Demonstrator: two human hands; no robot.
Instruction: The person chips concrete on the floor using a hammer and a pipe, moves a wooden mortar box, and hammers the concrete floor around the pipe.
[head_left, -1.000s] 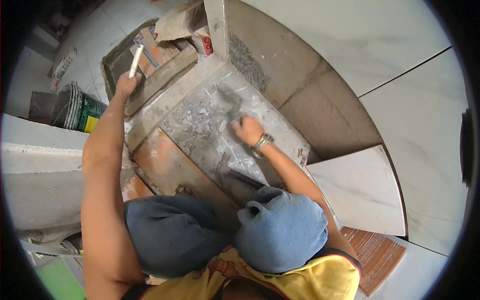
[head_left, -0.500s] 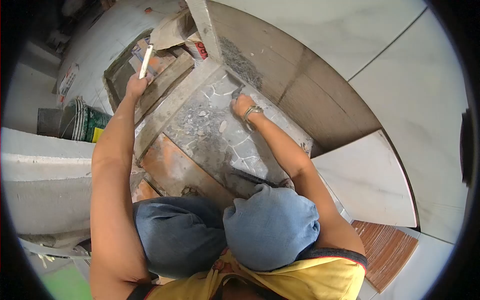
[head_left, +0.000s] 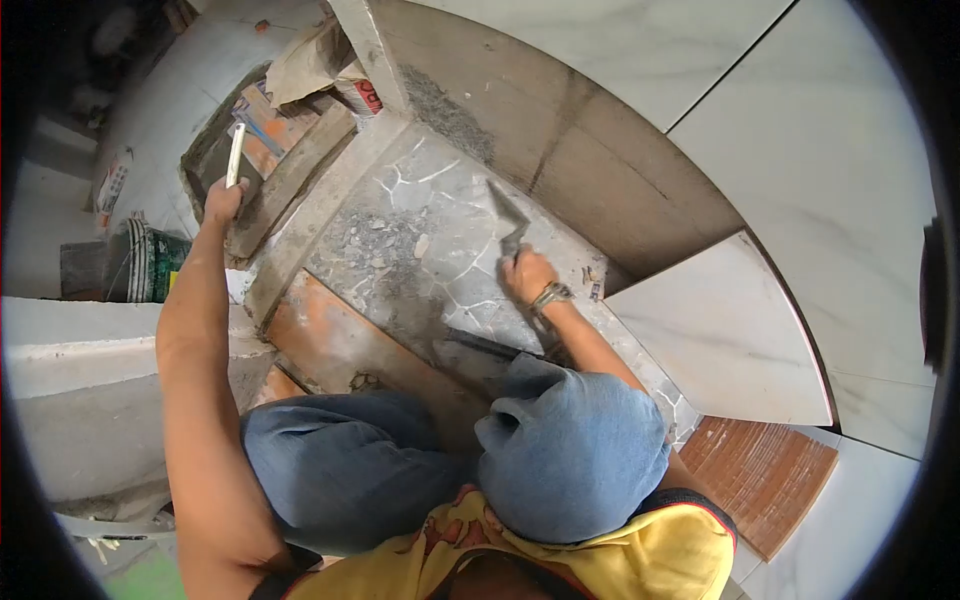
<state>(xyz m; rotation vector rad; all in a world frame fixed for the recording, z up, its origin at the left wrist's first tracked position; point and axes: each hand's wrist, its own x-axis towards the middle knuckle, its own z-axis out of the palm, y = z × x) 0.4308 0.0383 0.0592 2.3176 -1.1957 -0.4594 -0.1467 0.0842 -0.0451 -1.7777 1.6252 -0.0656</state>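
My right hand (head_left: 528, 275) is closed around a pointed trowel (head_left: 508, 212), its blade angled away from me over the grey stone-patterned floor (head_left: 470, 265). The blade is close to the foot of the rough cement wall (head_left: 560, 150); whether it touches the floor I cannot tell. Grey rubble (head_left: 385, 245) lies in loose chips to the left of the trowel. At the upper left, my left hand (head_left: 225, 200) grips a slim white handle (head_left: 236, 155) that sticks up from the fist. What the handle belongs to is hidden.
A cement ledge (head_left: 325, 215) borders the floor on the left. Beyond it are a paper bag (head_left: 310, 65) and a green bucket (head_left: 155, 262). An orange-stained board (head_left: 340, 325) lies before my knees. To the right are a white tile (head_left: 725, 335) and a brown tile (head_left: 755, 480).
My right hand has drawn the trowel back towards me and to the right, and more of the blade shows. My left hand has shifted left and slightly nearer with the white handle. The view has moved too.
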